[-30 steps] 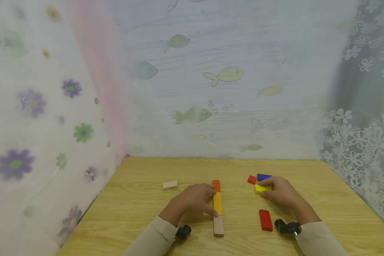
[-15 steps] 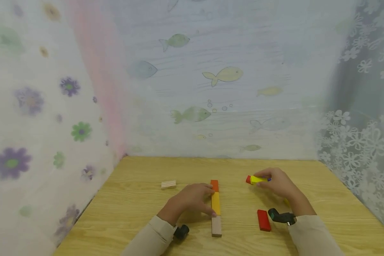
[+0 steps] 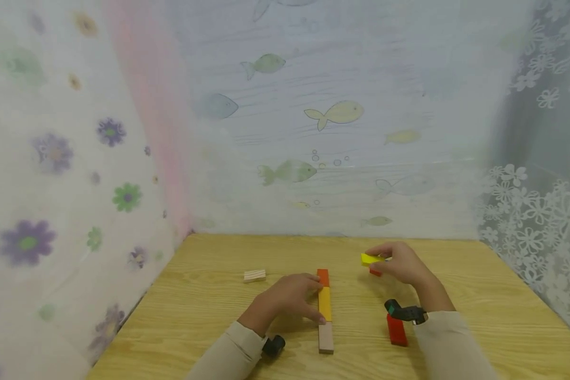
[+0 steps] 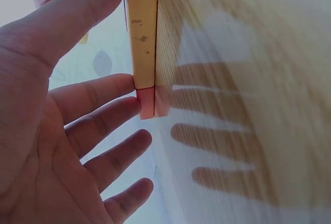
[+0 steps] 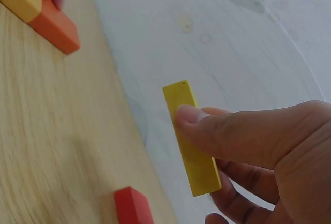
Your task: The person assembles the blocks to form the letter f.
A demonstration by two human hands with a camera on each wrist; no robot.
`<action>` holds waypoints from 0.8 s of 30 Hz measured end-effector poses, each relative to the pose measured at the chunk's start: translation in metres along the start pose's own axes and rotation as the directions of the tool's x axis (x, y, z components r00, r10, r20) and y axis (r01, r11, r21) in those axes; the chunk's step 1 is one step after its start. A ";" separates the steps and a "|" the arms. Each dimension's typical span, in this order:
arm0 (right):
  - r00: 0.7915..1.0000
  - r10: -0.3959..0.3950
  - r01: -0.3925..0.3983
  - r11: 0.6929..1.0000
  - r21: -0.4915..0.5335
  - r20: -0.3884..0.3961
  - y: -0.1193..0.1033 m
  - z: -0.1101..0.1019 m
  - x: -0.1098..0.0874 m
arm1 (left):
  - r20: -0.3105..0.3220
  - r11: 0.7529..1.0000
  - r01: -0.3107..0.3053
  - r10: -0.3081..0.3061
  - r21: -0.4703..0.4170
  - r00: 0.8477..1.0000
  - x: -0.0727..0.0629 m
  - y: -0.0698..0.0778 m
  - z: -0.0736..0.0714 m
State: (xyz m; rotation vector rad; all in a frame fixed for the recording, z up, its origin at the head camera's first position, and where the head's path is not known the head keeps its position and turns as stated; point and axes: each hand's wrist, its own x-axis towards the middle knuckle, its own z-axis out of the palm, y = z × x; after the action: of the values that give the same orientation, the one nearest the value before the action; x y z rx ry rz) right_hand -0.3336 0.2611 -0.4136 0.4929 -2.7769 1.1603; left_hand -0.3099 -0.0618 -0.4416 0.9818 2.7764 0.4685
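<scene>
In the head view, three blocks lie end to end on the table: an orange-red block (image 3: 323,276), an amber block (image 3: 324,303) and a pale wooden block (image 3: 325,338). My left hand (image 3: 288,298) rests against the row's left side. Its thumb touches near the amber and wooden blocks' joint; extended fingertips touch near the joint with the orange-red block (image 4: 146,104). My right hand (image 3: 404,266) pinches a yellow block (image 5: 199,169) between thumb and fingers, above the table. A small red block (image 5: 132,206) lies below it. The blue block is nearly all hidden behind my right hand.
A flat red block (image 3: 397,333) lies near my right wrist, partly behind the black wrist camera (image 3: 404,310). A striped natural-wood block (image 3: 255,276) lies left of the row. Patterned cloth (image 3: 332,200) hangs behind the wooden table (image 3: 209,316).
My right hand has lifted the yellow block off the table and carried it up and left, over the small red block. My left hand has stayed at the row.
</scene>
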 end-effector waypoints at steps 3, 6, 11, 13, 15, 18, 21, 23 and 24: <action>1.000 -0.013 0.013 1.000 0.000 -0.006 -0.003 0.008 0.004 | 0.003 1.000 0.010 -0.010 0.001 1.000 0.000 0.000 0.000; 1.000 -0.017 0.017 1.000 -0.002 -0.019 -0.005 0.016 0.006 | 0.007 1.000 0.014 -0.014 0.001 1.000 0.001 -0.001 0.000; 0.998 -0.035 0.034 0.999 -0.023 -0.053 -0.004 0.028 0.009 | 0.009 1.000 0.011 -0.011 -0.008 1.000 0.002 -0.002 0.000; 0.997 -0.040 0.038 0.999 -0.036 -0.062 -0.004 0.031 0.009 | 0.007 1.000 0.016 -0.016 -0.019 1.000 0.002 -0.002 0.000; 0.997 -0.021 0.019 0.999 -0.029 -0.074 -0.005 0.034 0.010 | 0.002 0.999 0.021 -0.021 -0.027 1.000 0.002 -0.002 0.000; 0.996 0.003 -0.004 1.000 -0.008 -0.087 -0.007 0.039 0.011 | -0.003 0.999 0.020 -0.020 -0.026 1.000 0.001 -0.002 0.001; 0.995 0.032 -0.032 0.999 0.002 -0.091 -0.009 0.046 0.012 | -0.003 0.999 0.019 -0.019 -0.028 1.000 0.001 -0.002 0.001; 0.995 0.043 -0.044 0.999 -0.009 -0.090 -0.010 0.050 0.013 | -0.001 0.999 0.020 -0.020 -0.035 1.000 0.001 -0.001 0.000; 0.995 0.050 -0.052 0.999 -0.014 -0.090 -0.010 0.052 0.014 | -0.002 0.999 0.021 -0.021 -0.038 1.000 0.001 0.000 0.000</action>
State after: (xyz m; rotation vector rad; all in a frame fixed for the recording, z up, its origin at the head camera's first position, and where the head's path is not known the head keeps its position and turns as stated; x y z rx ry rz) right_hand -0.3410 0.2140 -0.4408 0.3612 -2.7354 1.1389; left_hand -0.3106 -0.0618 -0.4415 0.9433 2.7666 0.5174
